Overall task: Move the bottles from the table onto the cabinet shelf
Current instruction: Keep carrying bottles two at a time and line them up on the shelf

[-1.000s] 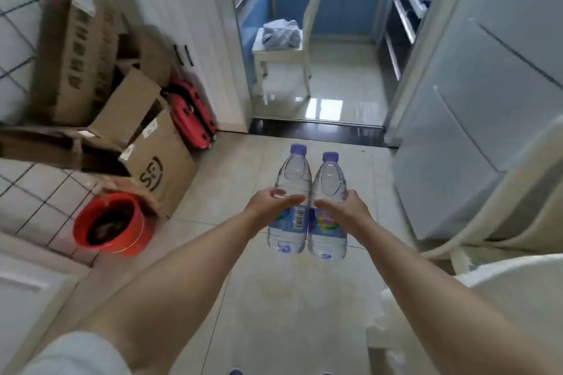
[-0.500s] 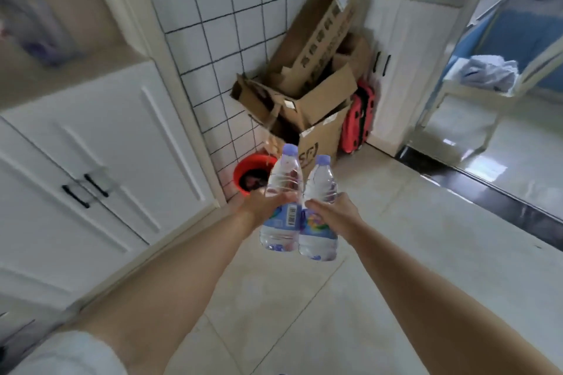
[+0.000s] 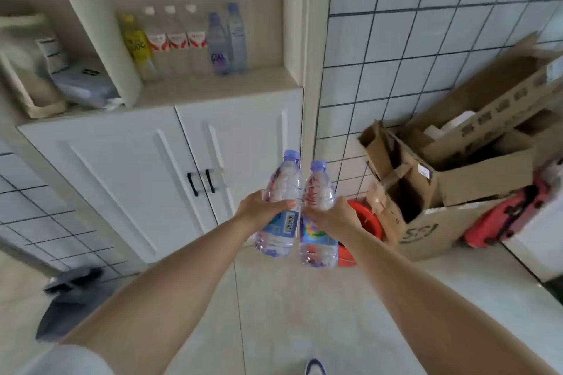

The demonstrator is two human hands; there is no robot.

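My left hand (image 3: 262, 207) grips a clear water bottle with a purple cap and a barcode label (image 3: 281, 213). My right hand (image 3: 330, 214) holds a second clear bottle with a colourful label (image 3: 318, 231). The two bottles are upright and touch side by side in front of me, above the floor. Higher up stands the cabinet shelf (image 3: 213, 87), an open niche over two white doors. Several bottles (image 3: 189, 39) stand along its back: a yellow one, three with red-and-white labels, and two with purple caps.
White cabinet doors with black handles (image 3: 201, 181) are straight ahead, below the shelf. A tiled wall (image 3: 411, 39) lies to the right. Cardboard boxes (image 3: 432, 192), a red bucket (image 3: 365, 222) and a red case (image 3: 505, 216) crowd the right floor. A dark dustpan (image 3: 67, 298) lies lower left.
My view has swung left from the doorway to face the cabinet. Both hands still hold the two bottles together; the shelf with its bottles has come into view.
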